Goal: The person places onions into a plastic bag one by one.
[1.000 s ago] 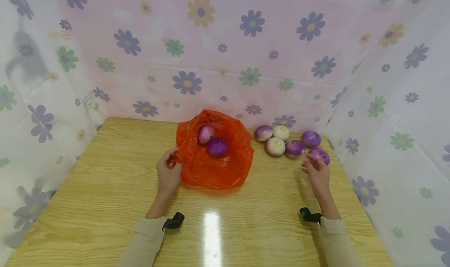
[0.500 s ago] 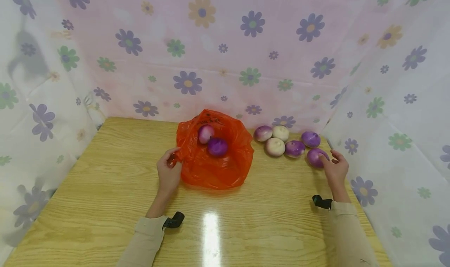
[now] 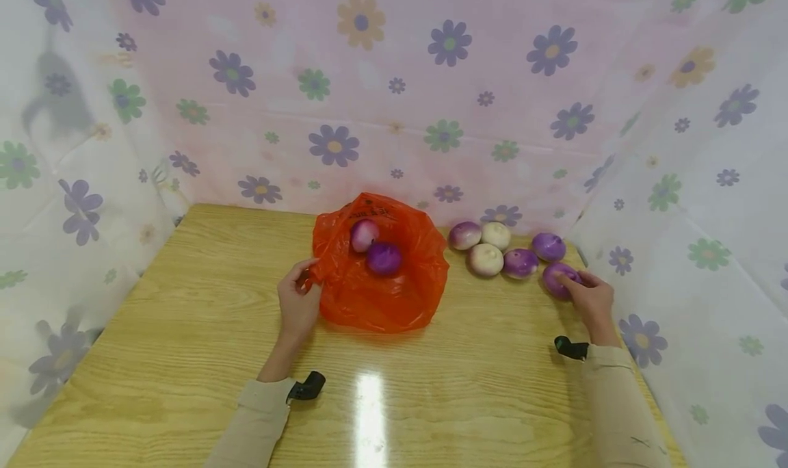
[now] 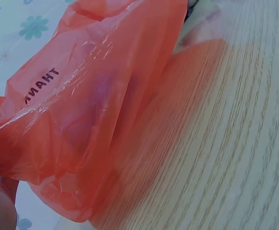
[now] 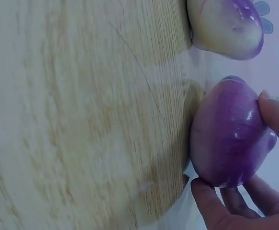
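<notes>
My left hand (image 3: 298, 298) pinches the left edge of a red plastic bag (image 3: 383, 309) that sits with its mouth spread wide. Inside it lie two turnips, a pink-and-white one (image 3: 364, 235) and a deep purple one (image 3: 384, 258). At the table's right side, my right hand (image 3: 594, 302) holds a purple turnip (image 3: 556, 281) between thumb and fingers. The right wrist view shows the fingers under one side of that turnip (image 5: 230, 136) and the thumb on the other. In the left wrist view, bunched bag film (image 4: 77, 134) runs into the fingers.
Several more turnips stand at the back right: a purple one (image 3: 548, 247), another purple one (image 3: 520, 263), two whitish ones with one in front (image 3: 486, 260), and a pale purple one (image 3: 464, 235). A flowered cloth (image 3: 382, 112) hangs behind the wooden table (image 3: 443, 386).
My right hand has moved rightward from in front of the nearest purple turnip to its right side, and its thumb and fingers have closed on it. The left hand stays at the bag.
</notes>
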Demonstrator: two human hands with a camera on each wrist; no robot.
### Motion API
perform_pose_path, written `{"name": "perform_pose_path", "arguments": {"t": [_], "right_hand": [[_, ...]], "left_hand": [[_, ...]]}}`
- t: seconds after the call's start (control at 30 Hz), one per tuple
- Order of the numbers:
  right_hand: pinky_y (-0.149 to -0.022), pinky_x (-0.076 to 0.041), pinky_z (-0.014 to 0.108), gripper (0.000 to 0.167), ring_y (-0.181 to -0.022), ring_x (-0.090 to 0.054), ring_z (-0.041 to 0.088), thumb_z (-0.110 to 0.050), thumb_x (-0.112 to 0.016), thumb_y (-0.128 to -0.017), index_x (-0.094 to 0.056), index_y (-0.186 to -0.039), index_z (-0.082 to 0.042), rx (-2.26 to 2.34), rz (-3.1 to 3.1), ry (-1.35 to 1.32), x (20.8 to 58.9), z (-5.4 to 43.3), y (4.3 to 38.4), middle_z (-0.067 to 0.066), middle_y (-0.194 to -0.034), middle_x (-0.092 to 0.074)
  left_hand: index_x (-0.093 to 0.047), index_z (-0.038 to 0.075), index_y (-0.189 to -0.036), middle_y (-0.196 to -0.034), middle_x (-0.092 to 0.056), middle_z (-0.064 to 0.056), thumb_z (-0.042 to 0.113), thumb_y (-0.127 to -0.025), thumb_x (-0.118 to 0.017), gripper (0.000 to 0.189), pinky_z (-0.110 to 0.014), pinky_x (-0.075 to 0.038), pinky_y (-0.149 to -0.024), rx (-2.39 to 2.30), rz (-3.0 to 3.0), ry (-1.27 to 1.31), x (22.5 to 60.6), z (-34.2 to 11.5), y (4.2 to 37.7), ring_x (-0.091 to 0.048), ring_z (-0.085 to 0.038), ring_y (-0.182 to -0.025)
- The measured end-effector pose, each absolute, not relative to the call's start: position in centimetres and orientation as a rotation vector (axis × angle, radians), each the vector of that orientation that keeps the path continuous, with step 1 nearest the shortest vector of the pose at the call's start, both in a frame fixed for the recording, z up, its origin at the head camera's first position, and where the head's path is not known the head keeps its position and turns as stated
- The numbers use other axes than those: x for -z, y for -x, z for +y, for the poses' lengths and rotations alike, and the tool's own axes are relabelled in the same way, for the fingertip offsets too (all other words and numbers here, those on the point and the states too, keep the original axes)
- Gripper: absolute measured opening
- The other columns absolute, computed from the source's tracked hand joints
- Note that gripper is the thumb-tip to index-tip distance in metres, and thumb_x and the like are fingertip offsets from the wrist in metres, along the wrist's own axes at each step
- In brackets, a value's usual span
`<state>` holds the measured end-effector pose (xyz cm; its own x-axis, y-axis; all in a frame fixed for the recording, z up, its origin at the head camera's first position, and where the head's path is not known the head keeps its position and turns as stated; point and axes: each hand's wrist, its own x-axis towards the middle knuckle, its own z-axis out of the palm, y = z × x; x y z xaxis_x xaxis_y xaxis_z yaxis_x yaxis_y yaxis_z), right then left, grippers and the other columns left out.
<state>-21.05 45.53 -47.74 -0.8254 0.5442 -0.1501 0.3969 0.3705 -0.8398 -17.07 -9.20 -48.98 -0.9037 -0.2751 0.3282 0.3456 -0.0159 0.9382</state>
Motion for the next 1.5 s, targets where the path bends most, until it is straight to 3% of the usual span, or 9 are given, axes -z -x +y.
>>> {"name": "perform_pose_path", "arguments": {"t": [0.13,0.33,0.53,0.7,0.87,0.97,1.13,1.33,1.5], "right_hand": [[-0.07,-0.045,0.004,0.079,-0.1,-0.052,0.005,-0.043,-0.076,-0.089,-0.048,-0.149,-0.001,-1.444,-2.469,0.891,47.8,46.1,21.1,0.02,-0.142,-0.05],[-0.068,-0.045,0.005,0.08,-0.102,-0.053,0.007,-0.045,-0.075,-0.089,-0.047,-0.15,-0.001,-1.431,-2.526,0.875,47.8,46.4,21.3,0.023,-0.149,-0.047],[-0.066,-0.057,0.016,0.075,-0.071,-0.055,-0.01,-0.032,-0.074,-0.093,-0.042,-0.151,0.003,-1.53,-2.507,0.746,47.8,46.0,21.4,0.022,-0.134,-0.051],[-0.068,-0.057,0.016,0.075,-0.069,-0.051,-0.014,-0.027,-0.066,-0.099,-0.029,-0.156,0.004,-1.536,-2.586,0.643,47.3,45.5,21.1,0.037,-0.147,-0.04],[-0.071,-0.057,0.015,0.078,-0.081,-0.05,-0.009,-0.03,-0.061,-0.101,-0.019,-0.16,0.0,-1.506,-2.683,0.634,46.9,45.1,20.9,0.04,-0.155,-0.029],[-0.073,-0.056,0.016,0.079,-0.102,-0.056,0.01,-0.031,-0.059,-0.101,-0.017,-0.161,-0.001,-1.495,-2.719,0.622,46.8,45.0,20.9,0.04,-0.155,-0.027],[-0.069,-0.054,0.011,0.077,-0.13,-0.046,0.039,-0.027,-0.062,-0.1,-0.021,-0.16,0.0,-1.502,-2.667,0.598,47.4,44.9,20.7,0.04,-0.154,-0.031],[-0.067,-0.049,0.005,0.076,-0.143,-0.039,0.044,-0.026,-0.068,-0.097,-0.03,-0.159,-0.004,-1.5,-2.556,0.612,48.2,44.4,20.2,0.035,-0.154,-0.035],[-0.069,-0.048,0.004,0.075,-0.137,-0.049,0.037,-0.029,-0.072,-0.094,-0.038,-0.156,-0.005,-1.461,-2.497,0.641,48.4,43.6,19.6,0.029,-0.151,-0.045]], "left_hand": [[-0.066,-0.006,-0.121,-0.121,-0.065,-0.023,-0.012,-0.095,-0.059,0.028,-0.015,-0.055,-0.087,1.975,-1.833,0.091,49.0,-9.2,17.1,-0.062,-0.01,-0.099],[-0.067,-0.006,-0.121,-0.122,-0.065,-0.022,-0.01,-0.095,-0.059,0.028,-0.015,-0.055,-0.088,1.989,-1.828,0.087,49.1,-9.1,17.1,-0.062,-0.012,-0.1],[-0.066,-0.006,-0.121,-0.121,-0.064,-0.022,-0.011,-0.095,-0.057,0.029,-0.016,-0.055,-0.087,1.99,-1.828,0.092,49.2,-9.2,17.2,-0.062,-0.013,-0.098],[-0.066,-0.006,-0.122,-0.121,-0.064,-0.021,-0.012,-0.095,-0.057,0.029,-0.016,-0.055,-0.087,1.992,-1.835,0.092,49.1,-9.3,17.1,-0.062,-0.011,-0.098],[-0.066,-0.005,-0.123,-0.121,-0.064,-0.02,-0.01,-0.096,-0.058,0.028,-0.016,-0.055,-0.088,1.997,-1.841,0.093,49.1,-9.3,17.0,-0.062,-0.014,-0.1],[-0.066,-0.005,-0.123,-0.122,-0.064,-0.02,-0.009,-0.096,-0.058,0.027,-0.016,-0.055,-0.088,1.998,-1.839,0.095,49.1,-9.3,17.0,-0.062,-0.015,-0.101],[-0.066,-0.005,-0.123,-0.123,-0.064,-0.021,-0.009,-0.096,-0.059,0.027,-0.016,-0.055,-0.088,1.998,-1.834,0.089,49.0,-9.3,17.0,-0.063,-0.014,-0.102],[-0.064,-0.006,-0.125,-0.127,-0.063,-0.023,-0.01,-0.096,-0.057,0.03,-0.015,-0.054,-0.089,2.006,-1.845,0.067,48.9,-9.5,17.1,-0.061,-0.012,-0.103],[-0.062,-0.011,-0.126,-0.128,-0.061,-0.028,-0.012,-0.096,-0.056,0.03,-0.015,-0.054,-0.09,2.015,-1.858,0.069,47.4,-9.4,16.3,-0.061,-0.011,-0.103]]}}
